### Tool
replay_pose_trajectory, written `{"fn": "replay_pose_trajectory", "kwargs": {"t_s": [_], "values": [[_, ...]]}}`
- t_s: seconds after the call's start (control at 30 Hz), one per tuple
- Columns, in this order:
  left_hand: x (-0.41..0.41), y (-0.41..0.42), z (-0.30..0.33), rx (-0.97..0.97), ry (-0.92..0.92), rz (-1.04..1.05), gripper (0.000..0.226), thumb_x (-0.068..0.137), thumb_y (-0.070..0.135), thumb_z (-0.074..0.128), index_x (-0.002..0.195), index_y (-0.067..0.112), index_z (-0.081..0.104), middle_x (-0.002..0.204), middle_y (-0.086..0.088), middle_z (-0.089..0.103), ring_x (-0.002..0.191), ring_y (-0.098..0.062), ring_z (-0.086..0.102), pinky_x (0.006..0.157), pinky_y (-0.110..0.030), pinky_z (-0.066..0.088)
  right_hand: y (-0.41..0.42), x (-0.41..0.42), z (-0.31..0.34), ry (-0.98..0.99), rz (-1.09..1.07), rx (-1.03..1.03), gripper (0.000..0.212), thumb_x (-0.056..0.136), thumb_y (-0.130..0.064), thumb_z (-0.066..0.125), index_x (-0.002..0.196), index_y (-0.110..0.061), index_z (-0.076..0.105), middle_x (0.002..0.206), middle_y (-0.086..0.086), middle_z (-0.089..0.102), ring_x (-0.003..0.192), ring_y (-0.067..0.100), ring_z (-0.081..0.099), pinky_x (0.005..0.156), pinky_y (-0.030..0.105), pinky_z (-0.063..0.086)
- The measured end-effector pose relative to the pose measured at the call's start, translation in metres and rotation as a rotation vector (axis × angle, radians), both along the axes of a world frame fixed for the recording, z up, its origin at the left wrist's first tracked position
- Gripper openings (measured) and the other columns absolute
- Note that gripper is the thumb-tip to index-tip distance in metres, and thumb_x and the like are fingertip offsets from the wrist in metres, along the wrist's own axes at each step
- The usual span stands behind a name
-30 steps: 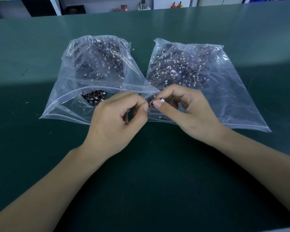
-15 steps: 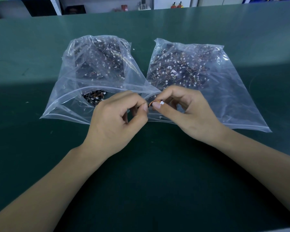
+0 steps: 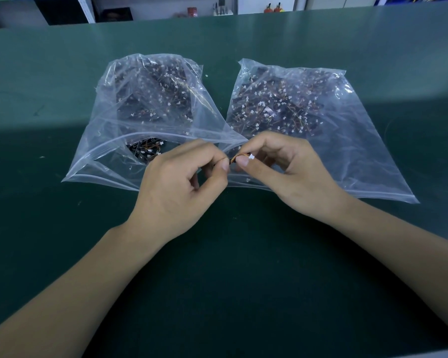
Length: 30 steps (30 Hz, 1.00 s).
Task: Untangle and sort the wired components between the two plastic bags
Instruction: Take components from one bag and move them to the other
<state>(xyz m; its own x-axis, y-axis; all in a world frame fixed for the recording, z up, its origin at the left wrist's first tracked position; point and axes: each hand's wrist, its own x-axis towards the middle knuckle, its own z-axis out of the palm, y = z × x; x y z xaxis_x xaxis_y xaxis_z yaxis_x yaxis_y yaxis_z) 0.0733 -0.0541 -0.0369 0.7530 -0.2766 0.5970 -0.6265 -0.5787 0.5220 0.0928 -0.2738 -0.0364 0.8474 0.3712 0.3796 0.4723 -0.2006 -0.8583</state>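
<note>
Two clear plastic bags lie side by side on the green table, both holding tangled dark components with thin wires and white connectors. The left bag (image 3: 109, 151) gapes open toward me, with a few components near its mouth. The right bag (image 3: 347, 140) lies flatter. In front of the gap between them, my left hand (image 3: 181, 187) and my right hand (image 3: 290, 174) meet and together pinch one wired component (image 3: 239, 158). Its orange-brown wires run between my fingertips and its white connector sits at my right thumb and forefinger.
The green table (image 3: 230, 280) stretches wide around the bags. Beyond its far edge stand shelves with small items, among them a red can (image 3: 192, 11). A few tiny white specks lie on the mat.
My hands have stayed in place in front of the bags. The white connector has shifted slightly to the right between my right fingertips, showing a little more wire.
</note>
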Motion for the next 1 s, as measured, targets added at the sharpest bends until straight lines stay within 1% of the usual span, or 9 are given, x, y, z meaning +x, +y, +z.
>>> {"fn": "replay_pose_trajectory", "kwargs": {"t_s": [0.1, 0.4, 0.47, 0.5, 0.57, 0.6, 0.7, 0.8, 1.0], "values": [[-0.001, 0.000, 0.001, 0.000, 0.004, 0.005, 0.015, 0.098, 0.011, 0.064, 0.083, 0.012, 0.069, 0.078, 0.003, 0.063, 0.068, -0.021, 0.058, 0.061, -0.043, 0.046, 0.000, -0.001, 0.001, -0.002, 0.015, -0.006, 0.005, 0.101, -0.014, 0.072, 0.098, -0.012, 0.074, 0.087, 0.002, 0.076, 0.082, 0.031, 0.068, 0.079, 0.061, 0.049], [0.000, 0.001, -0.002, 0.024, 0.017, 0.030, 0.017, 0.101, 0.020, 0.062, 0.087, 0.016, 0.071, 0.081, 0.005, 0.068, 0.072, -0.023, 0.064, 0.065, -0.044, 0.050, -0.003, 0.002, 0.003, -0.001, 0.008, -0.066, 0.009, 0.102, -0.015, 0.070, 0.099, -0.007, 0.074, 0.085, 0.004, 0.075, 0.079, 0.031, 0.066, 0.074, 0.060, 0.048], [0.001, 0.000, -0.004, 0.028, 0.009, 0.044, 0.017, 0.105, 0.023, 0.063, 0.094, 0.018, 0.074, 0.085, 0.006, 0.070, 0.075, -0.021, 0.066, 0.065, -0.044, 0.051, -0.002, 0.003, 0.000, -0.015, -0.021, -0.087, 0.009, 0.103, -0.017, 0.070, 0.105, -0.010, 0.075, 0.091, 0.003, 0.075, 0.082, 0.029, 0.066, 0.076, 0.054, 0.051], [0.001, 0.001, -0.004, 0.026, -0.005, 0.060, 0.016, 0.106, 0.023, 0.063, 0.098, 0.019, 0.076, 0.086, 0.007, 0.072, 0.076, -0.020, 0.067, 0.066, -0.044, 0.052, -0.002, 0.004, -0.001, -0.040, -0.033, -0.121, 0.011, 0.102, -0.019, 0.071, 0.109, -0.012, 0.075, 0.094, 0.000, 0.074, 0.084, 0.024, 0.067, 0.076, 0.046, 0.052], [0.004, 0.003, -0.004, 0.002, -0.040, 0.099, 0.015, 0.107, 0.023, 0.064, 0.108, 0.021, 0.079, 0.090, 0.011, 0.073, 0.078, -0.017, 0.068, 0.067, -0.043, 0.053, -0.004, 0.006, -0.003, -0.153, -0.071, -0.267, 0.026, 0.096, -0.027, 0.078, 0.119, -0.016, 0.071, 0.102, -0.007, 0.073, 0.092, 0.017, 0.066, 0.082, 0.030, 0.050], [0.005, 0.005, -0.003, -0.015, -0.053, 0.114, 0.016, 0.107, 0.021, 0.064, 0.112, 0.021, 0.079, 0.092, 0.012, 0.073, 0.080, -0.016, 0.069, 0.069, -0.042, 0.054, -0.006, 0.007, -0.004, -0.228, -0.090, -0.354, 0.033, 0.093, -0.030, 0.080, 0.122, -0.018, 0.070, 0.106, -0.009, 0.072, 0.095, 0.015, 0.064, 0.088, 0.028, 0.049], [0.007, 0.007, -0.003, -0.054, -0.063, 0.118, 0.022, 0.109, 0.015, 0.061, 0.123, 0.017, 0.078, 0.096, 0.013, 0.074, 0.086, -0.011, 0.072, 0.072, -0.036, 0.059, -0.009, 0.010, -0.006, -0.358, -0.100, -0.515, 0.040, 0.086, -0.020, 0.083, 0.122, -0.018, 0.067, 0.111, -0.009, 0.068, 0.098, 0.015, 0.060, 0.098, 0.037, 0.048], [0.006, 0.006, -0.003, -0.046, -0.049, 0.071, 0.026, 0.109, 0.012, 0.058, 0.129, 0.014, 0.075, 0.102, 0.010, 0.074, 0.086, -0.011, 0.072, 0.071, -0.031, 0.061, -0.008, 0.012, -0.007, -0.364, -0.117, -0.525, 0.038, 0.079, -0.004, 0.076, 0.114, -0.016, 0.067, 0.105, -0.005, 0.067, 0.094, 0.019, 0.061, 0.094, 0.043, 0.050], [0.006, 0.003, -0.003, 0.006, -0.099, -0.011, 0.007, 0.100, 0.016, 0.077, 0.104, 0.016, 0.083, 0.093, 0.007, 0.072, 0.080, -0.015, 0.069, 0.067, -0.029, 0.051, -0.012, 0.013, -0.004, -0.323, -0.241, -0.371, 0.030, 0.084, 0.000, 0.074, 0.106, -0.019, 0.071, 0.094, -0.008, 0.067, 0.085, 0.016, 0.064, 0.079, 0.044, 0.056]]}}
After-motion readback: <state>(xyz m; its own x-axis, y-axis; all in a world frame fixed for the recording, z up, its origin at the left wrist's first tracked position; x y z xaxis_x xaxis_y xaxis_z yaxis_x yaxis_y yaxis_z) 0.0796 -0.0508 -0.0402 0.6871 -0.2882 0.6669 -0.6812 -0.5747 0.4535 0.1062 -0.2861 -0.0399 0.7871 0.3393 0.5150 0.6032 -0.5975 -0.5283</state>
